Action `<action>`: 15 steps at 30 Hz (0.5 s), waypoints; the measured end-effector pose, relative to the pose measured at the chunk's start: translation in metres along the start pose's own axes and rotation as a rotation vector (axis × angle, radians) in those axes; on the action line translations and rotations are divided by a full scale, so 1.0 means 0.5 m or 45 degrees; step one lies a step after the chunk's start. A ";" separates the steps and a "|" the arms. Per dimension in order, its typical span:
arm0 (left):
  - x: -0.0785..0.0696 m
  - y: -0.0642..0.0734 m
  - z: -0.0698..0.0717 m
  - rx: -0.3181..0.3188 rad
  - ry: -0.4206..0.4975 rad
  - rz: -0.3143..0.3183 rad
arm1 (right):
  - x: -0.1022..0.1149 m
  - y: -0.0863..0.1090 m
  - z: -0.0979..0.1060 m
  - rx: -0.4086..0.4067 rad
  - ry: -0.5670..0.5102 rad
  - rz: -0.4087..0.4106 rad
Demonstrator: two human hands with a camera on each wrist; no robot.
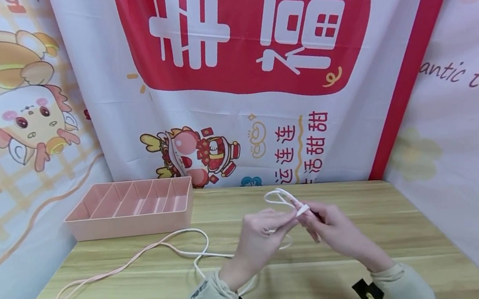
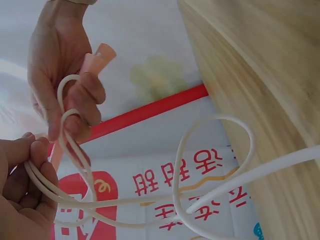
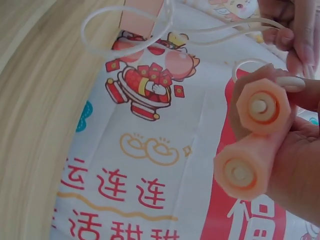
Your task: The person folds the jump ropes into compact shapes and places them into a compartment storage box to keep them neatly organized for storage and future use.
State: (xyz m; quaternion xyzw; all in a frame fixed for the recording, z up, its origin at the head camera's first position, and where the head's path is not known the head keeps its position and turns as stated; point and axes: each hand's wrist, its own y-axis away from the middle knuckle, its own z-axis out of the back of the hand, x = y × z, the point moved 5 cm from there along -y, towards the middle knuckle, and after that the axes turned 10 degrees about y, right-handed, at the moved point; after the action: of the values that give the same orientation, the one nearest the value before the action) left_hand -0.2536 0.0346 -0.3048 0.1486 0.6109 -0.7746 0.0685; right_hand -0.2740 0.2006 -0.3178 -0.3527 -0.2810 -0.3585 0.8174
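My right hand grips two pink jump rope handles side by side, their octagonal ends facing the right wrist camera with a pale round plug inside each. Touching it at the front, my left hand pinches the doubled white cord between thumb and fingers, as the left wrist view shows. A small loop of cord passes by the right fingers. From the hands the rest of the rope trails leftward over the table, crossing itself and ending in a long pinkish loop.
A pink box with several narrow compartments stands at the table's back left corner. The wood-grain table meets a printed cloth at the back, and patterned cloths hang at both sides.
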 end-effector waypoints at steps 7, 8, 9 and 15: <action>0.011 0.009 0.004 0.001 0.012 0.030 | -0.001 0.007 0.004 0.136 -0.317 -0.143; 0.012 0.010 0.004 0.005 0.011 0.036 | -0.001 0.008 0.005 0.144 -0.340 -0.152; 0.013 0.011 0.004 0.011 0.008 0.039 | -0.001 0.009 0.006 0.149 -0.349 -0.159; 0.019 0.022 0.000 0.031 -0.052 0.040 | -0.010 0.010 0.014 0.110 -0.317 -0.248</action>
State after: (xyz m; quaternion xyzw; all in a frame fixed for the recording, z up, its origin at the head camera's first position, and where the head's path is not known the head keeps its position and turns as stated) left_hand -0.2592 0.0328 -0.3180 0.1432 0.5974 -0.7838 0.0910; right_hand -0.2745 0.2103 -0.3190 -0.3299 -0.4282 -0.3773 0.7520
